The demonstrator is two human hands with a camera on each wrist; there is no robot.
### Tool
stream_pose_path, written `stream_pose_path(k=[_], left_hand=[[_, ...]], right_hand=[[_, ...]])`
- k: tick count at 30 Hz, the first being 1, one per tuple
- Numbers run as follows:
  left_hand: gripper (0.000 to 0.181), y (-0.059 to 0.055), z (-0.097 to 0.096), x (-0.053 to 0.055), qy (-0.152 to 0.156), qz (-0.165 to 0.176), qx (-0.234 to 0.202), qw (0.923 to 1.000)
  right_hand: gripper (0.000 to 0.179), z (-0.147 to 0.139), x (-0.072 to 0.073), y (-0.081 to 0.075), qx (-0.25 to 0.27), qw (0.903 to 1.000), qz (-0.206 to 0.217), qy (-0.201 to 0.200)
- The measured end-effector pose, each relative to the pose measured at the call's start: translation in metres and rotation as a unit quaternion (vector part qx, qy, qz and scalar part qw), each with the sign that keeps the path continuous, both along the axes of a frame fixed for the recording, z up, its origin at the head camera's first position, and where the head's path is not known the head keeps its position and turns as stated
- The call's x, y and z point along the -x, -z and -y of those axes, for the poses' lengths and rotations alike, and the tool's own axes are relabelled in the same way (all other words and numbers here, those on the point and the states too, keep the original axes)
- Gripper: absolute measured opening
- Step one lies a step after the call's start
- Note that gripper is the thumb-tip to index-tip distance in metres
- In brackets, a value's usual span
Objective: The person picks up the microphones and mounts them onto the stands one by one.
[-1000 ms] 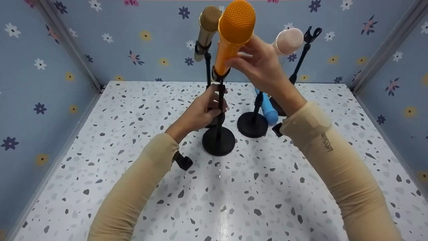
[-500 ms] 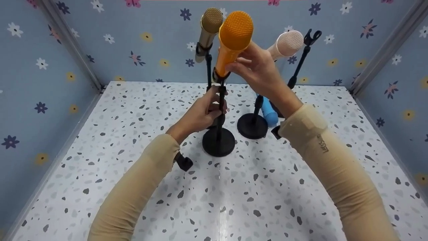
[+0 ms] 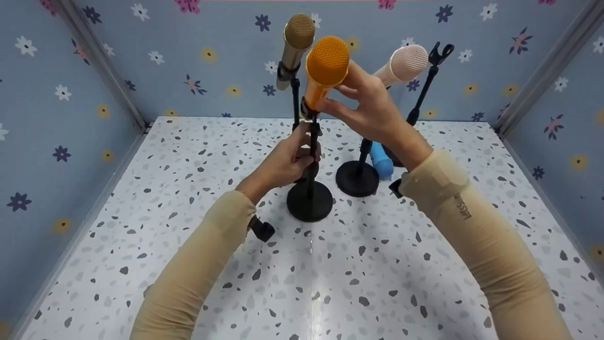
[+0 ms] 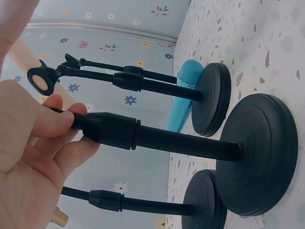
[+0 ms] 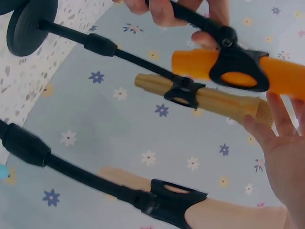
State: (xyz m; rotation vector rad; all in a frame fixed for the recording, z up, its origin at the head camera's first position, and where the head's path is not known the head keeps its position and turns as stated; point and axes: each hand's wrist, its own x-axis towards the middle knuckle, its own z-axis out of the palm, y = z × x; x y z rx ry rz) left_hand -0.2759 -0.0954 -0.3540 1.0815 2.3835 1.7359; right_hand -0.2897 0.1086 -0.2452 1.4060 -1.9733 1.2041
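Note:
An orange microphone (image 3: 328,61) sits tilted, head up, in the clip (image 5: 243,58) of a black desk stand (image 3: 309,203). My right hand (image 3: 370,104) holds its body just below the mesh head, thumb on the near side. Lower down, my left hand (image 3: 283,163) pinches the stand's thin upper pole, above the thick collar (image 4: 116,130) seen in the left wrist view. In the right wrist view the microphone's tail end sticks out past the clip. The stand's round base rests on the speckled table.
Behind stands a gold microphone (image 3: 299,30) on its own stand. To the right are a pale pink microphone (image 3: 409,62) on a stand and another stand with a bare clip (image 3: 440,54). A blue microphone (image 3: 381,163) lies between their bases. Flowered walls (image 3: 141,85) enclose the table.
The orange microphone has moved down and slightly left in the head view, its body sliding deeper through the clip, and my right hand lowers with it. My left hand stays on the pole.

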Motion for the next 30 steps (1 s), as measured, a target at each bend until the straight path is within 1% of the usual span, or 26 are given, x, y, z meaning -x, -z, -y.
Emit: stream_pose_path(k=[3, 7, 12, 15, 18, 23, 28, 30], left_hand=[[0.054, -0.001, -0.002, 0.001, 0.0, -0.002, -0.001, 1.0], [0.053, 0.0, -0.003, 0.002, 0.003, -0.009, -0.006, 0.9999], [0.051, 0.003, -0.002, 0.004, 0.002, -0.016, -0.014, 0.9998], [0.048, 0.004, 0.0, 0.004, -0.002, -0.018, -0.018, 0.9997], [0.048, 0.004, 0.0, 0.003, -0.003, -0.019, -0.017, 0.9997], [0.05, 0.004, 0.0, 0.002, -0.001, -0.018, -0.013, 0.9998], [0.067, 0.005, 0.002, -0.001, -0.003, -0.015, -0.008, 0.9999], [0.073, 0.005, 0.003, -0.002, -0.005, -0.012, -0.006, 0.9999]], right_hand=[[0.043, 0.002, -0.003, -0.001, 0.028, 0.9996, 0.002, 0.0], [0.038, 0.007, -0.002, 0.001, 0.051, 0.9987, 0.005, 0.006], [0.036, 0.013, 0.001, 0.004, 0.062, 0.998, -0.007, 0.008], [0.036, 0.015, 0.002, 0.005, 0.063, 0.998, -0.005, 0.006], [0.037, 0.014, 0.002, 0.006, 0.053, 0.9986, 0.002, 0.0], [0.039, 0.008, 0.005, 0.008, 0.018, 0.9997, 0.015, 0.0], [0.04, 0.004, 0.009, 0.013, -0.009, 0.9995, 0.031, 0.005], [0.039, 0.005, 0.01, 0.016, -0.015, 0.9989, 0.045, 0.006]])
